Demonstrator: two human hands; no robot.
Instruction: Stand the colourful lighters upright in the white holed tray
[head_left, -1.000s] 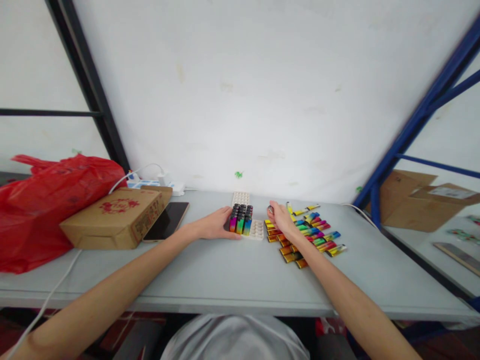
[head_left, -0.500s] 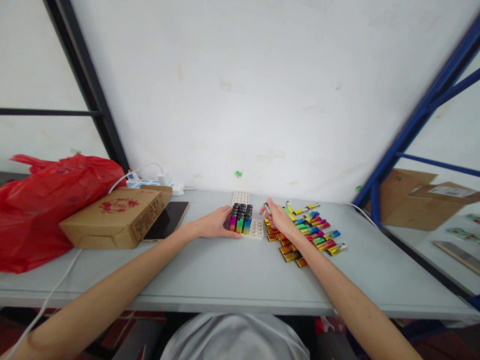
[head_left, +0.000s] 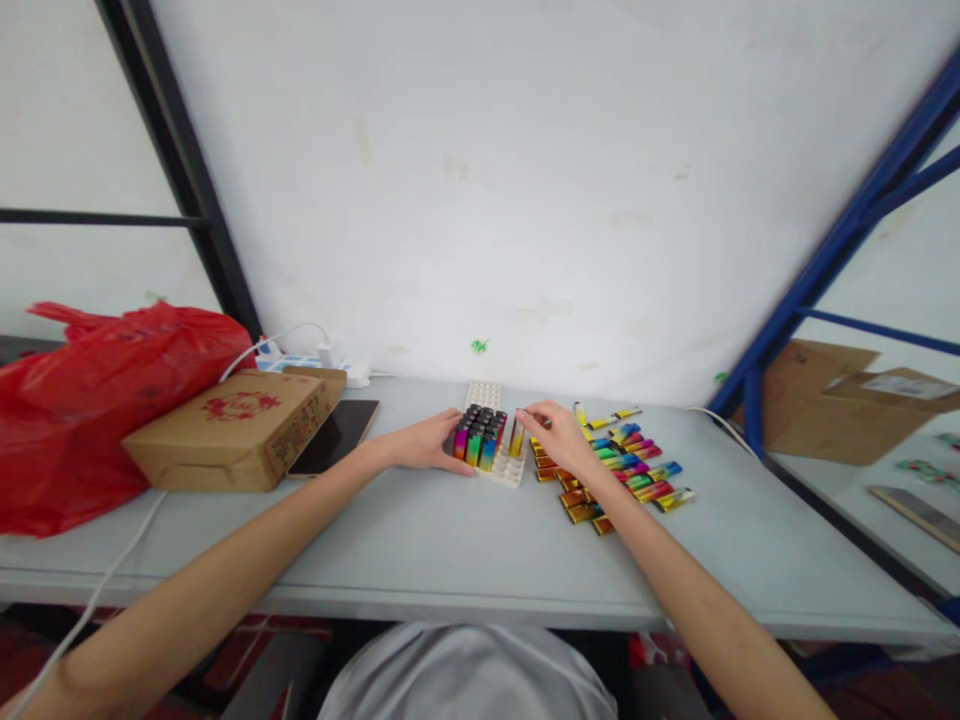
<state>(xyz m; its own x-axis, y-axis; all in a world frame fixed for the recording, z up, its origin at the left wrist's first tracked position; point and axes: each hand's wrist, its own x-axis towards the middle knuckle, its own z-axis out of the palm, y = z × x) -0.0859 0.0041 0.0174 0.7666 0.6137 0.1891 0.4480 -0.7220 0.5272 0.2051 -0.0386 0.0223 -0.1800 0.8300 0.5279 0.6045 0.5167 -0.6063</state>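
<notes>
A white tray with holes (head_left: 511,472) holds a block of upright lighters (head_left: 480,437) with black tops and rainbow-coloured bodies. My left hand (head_left: 426,443) cups the block's left side, thumb at the front and fingers toward the back. Between the fingertips of my right hand (head_left: 556,436) is a gold lighter (head_left: 517,438), upright over the tray's right part. Whether its lower end sits in a hole I cannot tell. Loose colourful lighters (head_left: 626,462) lie in a spread pile to the right, partly hidden under my right forearm.
Behind the block stands another white holed piece (head_left: 483,394). To the left are a dark phone or tablet (head_left: 337,437), a cardboard box (head_left: 232,430), a red plastic bag (head_left: 105,410) and a white power strip (head_left: 352,375). A blue metal frame (head_left: 810,250) rises at the right.
My right hand has moved slightly left and lower, bringing the gold lighter upright over the tray. The tray and its block have turned a little under my left hand.
</notes>
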